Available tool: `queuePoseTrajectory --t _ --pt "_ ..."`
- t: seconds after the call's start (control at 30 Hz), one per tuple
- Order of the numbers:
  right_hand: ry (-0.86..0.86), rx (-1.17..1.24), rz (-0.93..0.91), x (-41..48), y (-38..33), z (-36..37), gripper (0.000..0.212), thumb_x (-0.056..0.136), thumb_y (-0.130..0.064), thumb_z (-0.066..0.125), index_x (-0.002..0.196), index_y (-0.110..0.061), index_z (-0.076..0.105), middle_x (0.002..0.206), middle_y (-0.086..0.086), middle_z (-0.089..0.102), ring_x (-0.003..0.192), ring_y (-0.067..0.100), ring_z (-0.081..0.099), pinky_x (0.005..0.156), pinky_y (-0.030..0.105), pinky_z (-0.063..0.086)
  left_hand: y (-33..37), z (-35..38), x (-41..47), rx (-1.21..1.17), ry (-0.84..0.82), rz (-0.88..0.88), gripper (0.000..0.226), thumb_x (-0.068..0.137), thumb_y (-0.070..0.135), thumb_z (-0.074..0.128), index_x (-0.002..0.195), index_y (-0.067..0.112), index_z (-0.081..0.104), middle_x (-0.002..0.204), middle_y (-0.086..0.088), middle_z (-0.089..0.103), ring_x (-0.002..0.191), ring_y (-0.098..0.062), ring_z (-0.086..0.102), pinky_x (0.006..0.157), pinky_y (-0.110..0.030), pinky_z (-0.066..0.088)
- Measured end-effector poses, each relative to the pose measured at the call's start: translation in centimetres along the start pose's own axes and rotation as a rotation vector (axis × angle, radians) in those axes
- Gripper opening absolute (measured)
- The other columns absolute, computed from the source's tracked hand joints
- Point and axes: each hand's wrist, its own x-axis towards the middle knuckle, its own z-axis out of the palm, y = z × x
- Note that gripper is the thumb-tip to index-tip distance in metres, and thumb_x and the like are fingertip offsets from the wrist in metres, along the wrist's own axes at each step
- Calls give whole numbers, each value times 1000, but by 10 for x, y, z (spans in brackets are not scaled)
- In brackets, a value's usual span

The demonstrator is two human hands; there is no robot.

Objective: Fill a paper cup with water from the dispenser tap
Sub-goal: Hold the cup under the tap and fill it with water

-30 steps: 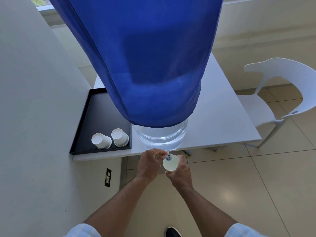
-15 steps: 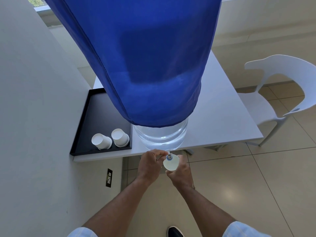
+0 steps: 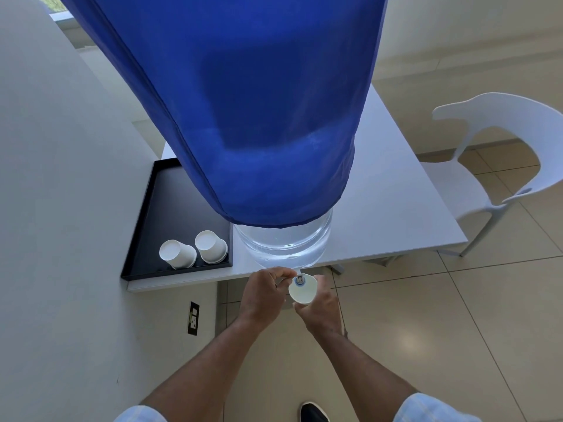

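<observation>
Your right hand (image 3: 320, 303) is wrapping its fingers around the paper cup (image 3: 302, 289), holding the open mouth directly under the dispenser tap (image 3: 299, 278) so the stream is landing inside. Your left hand (image 3: 264, 292) is pinching the tap lever with closed fingertips, likely keeping the valve open. The tap is projecting past the table edge (image 3: 396, 254) below the blue-covered water bottle (image 3: 259, 117), giving the cup clearance. The water level inside is not discernible.
</observation>
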Motion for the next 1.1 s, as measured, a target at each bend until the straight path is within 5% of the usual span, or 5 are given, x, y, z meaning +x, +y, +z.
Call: queuePoseTrajectory --t 0.13,0.47,0.93,1.1 --pt "-4 10 -8 0 1 0 65 68 -21 92 120 -26 53 99 -5 67 88 16 65 60 8 40 -1 -1 0 37 -5 19 14 96 20 76 107 23 84 101 11 84 83 1 76 77 -39 68" --pt "4 44 -35 1 9 6 61 70 -19 90 119 -26 54 97 -6 66 86 14 64 59 8 43 -2 -1 0 35 -15 18 14 96 24 75 107 24 84 99 10 84 72 -9 78 69 -42 69" --pt "16 95 -47 -1 7 7 60 72 -17 90 120 -26 55 95 -5 67 84 13 64 58 5 43 6 -5 1 163 1 102 16 98 25 73 111 25 83 105 10 85 74 -11 78 79 -40 67" --pt "21 99 -52 -2 6 6 60 72 -18 90 121 -25 56 95 -5 68 84 13 64 60 4 43 4 -6 5 197 -13 146 16 99 27 72 111 25 84 105 10 85 56 9 61 79 -32 65"
